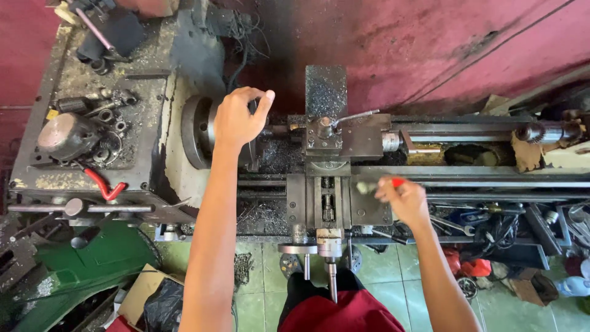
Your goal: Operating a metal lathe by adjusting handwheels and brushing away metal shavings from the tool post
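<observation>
Left hand point(236, 120) on lathe chuck point(198, 131); right hand point(402, 198) grips red-handled tool point(382, 184).

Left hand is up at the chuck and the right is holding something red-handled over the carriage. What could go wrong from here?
1. The left hand rests right at the chuck; if the spindle turned, fingers could likely be caught.
2. Metal chips lie thick under the chuck, so a bare hand brushing them may get cut.
3. The right hand grips a red-handled tool above the carriage; a slip could drop it among the handles.

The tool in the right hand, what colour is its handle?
Red handle tip showing above the right hand, head view.
</observation>
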